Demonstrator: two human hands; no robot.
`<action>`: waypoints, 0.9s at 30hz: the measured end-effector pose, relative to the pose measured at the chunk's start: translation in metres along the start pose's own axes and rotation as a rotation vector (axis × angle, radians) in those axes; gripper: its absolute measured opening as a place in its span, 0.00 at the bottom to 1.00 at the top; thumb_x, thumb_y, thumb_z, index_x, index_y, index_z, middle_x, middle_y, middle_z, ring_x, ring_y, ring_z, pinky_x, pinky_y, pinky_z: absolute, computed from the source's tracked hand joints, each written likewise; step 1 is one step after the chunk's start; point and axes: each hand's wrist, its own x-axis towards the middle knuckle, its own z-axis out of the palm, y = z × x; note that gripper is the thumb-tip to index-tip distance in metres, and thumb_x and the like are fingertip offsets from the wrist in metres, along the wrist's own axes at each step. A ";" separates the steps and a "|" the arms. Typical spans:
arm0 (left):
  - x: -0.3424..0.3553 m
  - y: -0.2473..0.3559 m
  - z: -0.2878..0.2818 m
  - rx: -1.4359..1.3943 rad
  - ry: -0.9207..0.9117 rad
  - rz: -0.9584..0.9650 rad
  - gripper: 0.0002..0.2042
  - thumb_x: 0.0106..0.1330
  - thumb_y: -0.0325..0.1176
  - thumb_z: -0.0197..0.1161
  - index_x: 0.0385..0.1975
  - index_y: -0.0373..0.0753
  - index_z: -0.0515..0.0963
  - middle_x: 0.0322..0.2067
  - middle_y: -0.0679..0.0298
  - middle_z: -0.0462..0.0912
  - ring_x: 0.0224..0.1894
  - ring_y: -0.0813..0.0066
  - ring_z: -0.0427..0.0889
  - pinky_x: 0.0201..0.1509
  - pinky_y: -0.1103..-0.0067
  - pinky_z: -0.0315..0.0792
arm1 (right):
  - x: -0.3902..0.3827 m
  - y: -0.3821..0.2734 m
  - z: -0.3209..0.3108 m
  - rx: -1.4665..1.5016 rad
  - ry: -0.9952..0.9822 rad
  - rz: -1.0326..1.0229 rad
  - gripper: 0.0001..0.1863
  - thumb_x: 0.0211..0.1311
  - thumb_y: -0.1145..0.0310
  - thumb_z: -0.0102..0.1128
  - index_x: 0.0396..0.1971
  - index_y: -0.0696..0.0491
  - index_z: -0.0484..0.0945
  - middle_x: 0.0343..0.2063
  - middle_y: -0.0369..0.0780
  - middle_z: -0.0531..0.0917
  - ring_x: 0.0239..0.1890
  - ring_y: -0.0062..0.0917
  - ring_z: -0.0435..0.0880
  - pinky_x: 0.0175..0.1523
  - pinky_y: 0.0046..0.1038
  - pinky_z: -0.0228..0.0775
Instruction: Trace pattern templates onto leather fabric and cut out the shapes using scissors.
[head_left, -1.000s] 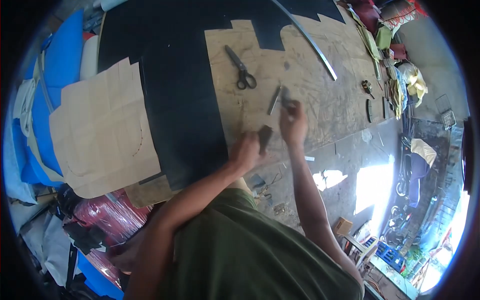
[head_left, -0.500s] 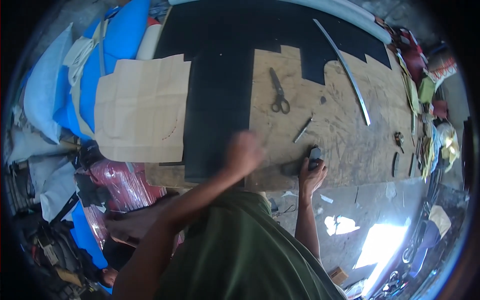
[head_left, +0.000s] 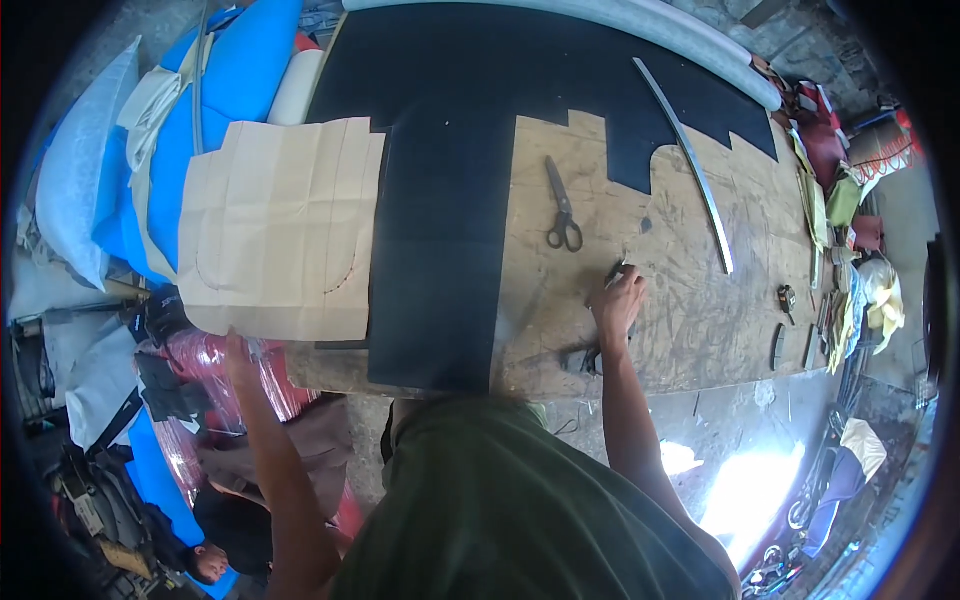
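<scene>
A light brown paper pattern (head_left: 290,215) with creases and curved marked lines lies at the left, partly over a black sheet (head_left: 440,250). My left hand (head_left: 238,352) is closed at its near edge, the thumb on the paper and the other fingers hidden. My right hand (head_left: 620,295) is closed round a slim silver pen-like tool (head_left: 618,268), its tip pointing away from me above the bare wood. Beside my right wrist a small dark object (head_left: 582,361) rests on the table, partly hidden by the forearm. Black-handled scissors (head_left: 560,215) lie farther off.
A long metal ruler (head_left: 690,160) crosses the black sheet and the wooden table (head_left: 690,320). A tape measure (head_left: 787,300) and dark strips sit at the right. Rolled material (head_left: 660,35) borders the far edge. Another person (head_left: 235,530) is low at the left, near plastic-wrapped red material (head_left: 200,360).
My left hand has moved from the black sheet left to the paper's near edge. My right hand has left the dark object and taken hold of the pen-like tool.
</scene>
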 end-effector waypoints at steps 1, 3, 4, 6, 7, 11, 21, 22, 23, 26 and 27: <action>0.022 0.011 -0.020 0.022 -0.090 0.011 0.23 0.75 0.46 0.60 0.66 0.44 0.78 0.52 0.56 0.82 0.46 0.68 0.80 0.47 0.73 0.71 | 0.009 0.008 0.017 0.046 -0.016 0.028 0.17 0.61 0.67 0.64 0.47 0.58 0.75 0.37 0.50 0.80 0.39 0.49 0.80 0.47 0.44 0.74; 0.064 0.048 -0.029 0.075 -0.278 0.049 0.25 0.72 0.44 0.65 0.67 0.43 0.76 0.56 0.58 0.81 0.53 0.66 0.80 0.48 0.72 0.72 | 0.024 0.026 0.048 0.148 -0.044 0.096 0.16 0.61 0.69 0.62 0.47 0.58 0.75 0.36 0.51 0.81 0.37 0.50 0.81 0.46 0.44 0.75; 0.069 0.060 -0.048 0.109 -0.359 0.076 0.26 0.71 0.43 0.67 0.67 0.42 0.75 0.58 0.59 0.80 0.56 0.65 0.80 0.48 0.72 0.73 | 0.025 0.028 0.067 0.211 -0.070 0.129 0.16 0.60 0.70 0.61 0.47 0.58 0.75 0.35 0.51 0.81 0.36 0.50 0.82 0.45 0.44 0.75; 0.057 0.041 0.002 0.128 -0.339 0.016 0.26 0.71 0.42 0.67 0.67 0.41 0.75 0.56 0.58 0.80 0.55 0.63 0.81 0.46 0.73 0.74 | 0.035 0.037 0.061 0.171 -0.037 0.123 0.15 0.60 0.71 0.60 0.47 0.58 0.75 0.35 0.51 0.81 0.36 0.51 0.82 0.45 0.45 0.76; 0.043 0.037 0.035 0.162 -0.301 -0.024 0.25 0.72 0.41 0.66 0.66 0.40 0.74 0.55 0.57 0.80 0.54 0.61 0.82 0.44 0.73 0.75 | 0.037 0.037 0.060 0.154 -0.023 0.124 0.15 0.60 0.71 0.60 0.47 0.58 0.75 0.36 0.52 0.81 0.36 0.51 0.83 0.44 0.45 0.76; -0.014 0.065 0.086 0.164 -0.070 -0.025 0.24 0.73 0.38 0.64 0.64 0.33 0.72 0.49 0.53 0.78 0.46 0.51 0.84 0.38 0.72 0.84 | 0.062 0.018 0.055 0.176 -0.063 0.056 0.13 0.60 0.71 0.60 0.44 0.56 0.78 0.37 0.52 0.83 0.35 0.51 0.84 0.42 0.45 0.78; -0.114 0.229 0.253 0.095 -0.697 0.517 0.19 0.78 0.28 0.52 0.65 0.27 0.66 0.57 0.39 0.75 0.50 0.39 0.86 0.54 0.53 0.87 | 0.209 0.205 0.003 -0.255 0.063 0.193 0.16 0.61 0.61 0.65 0.47 0.51 0.84 0.40 0.47 0.88 0.40 0.48 0.88 0.46 0.44 0.81; -0.154 0.238 0.293 0.043 -0.710 0.484 0.20 0.80 0.29 0.51 0.66 0.27 0.63 0.57 0.35 0.75 0.49 0.40 0.87 0.53 0.54 0.88 | 0.218 0.240 -0.006 -0.319 0.041 0.140 0.16 0.61 0.59 0.66 0.46 0.51 0.84 0.39 0.46 0.88 0.40 0.48 0.88 0.46 0.44 0.81; -0.172 0.255 0.335 0.098 -0.804 0.462 0.22 0.81 0.31 0.49 0.68 0.26 0.58 0.56 0.34 0.75 0.48 0.40 0.88 0.53 0.55 0.88 | 0.223 0.273 -0.016 -0.383 0.020 0.086 0.17 0.62 0.57 0.66 0.46 0.51 0.85 0.38 0.45 0.89 0.40 0.49 0.88 0.46 0.45 0.81; -0.232 0.289 0.453 0.096 -0.934 0.681 0.15 0.82 0.35 0.45 0.55 0.27 0.68 0.47 0.39 0.77 0.41 0.43 0.86 0.50 0.54 0.88 | 0.235 0.316 -0.021 -0.420 0.017 0.033 0.24 0.60 0.47 0.70 0.50 0.48 0.86 0.35 0.45 0.89 0.39 0.48 0.88 0.45 0.46 0.81; -0.276 0.289 0.496 -0.051 -0.976 0.630 0.11 0.79 0.34 0.49 0.48 0.33 0.73 0.41 0.47 0.76 0.33 0.47 0.82 0.44 0.48 0.88 | 0.237 0.325 -0.019 -0.413 0.009 0.013 0.24 0.60 0.47 0.70 0.50 0.48 0.86 0.35 0.45 0.89 0.39 0.48 0.88 0.45 0.46 0.81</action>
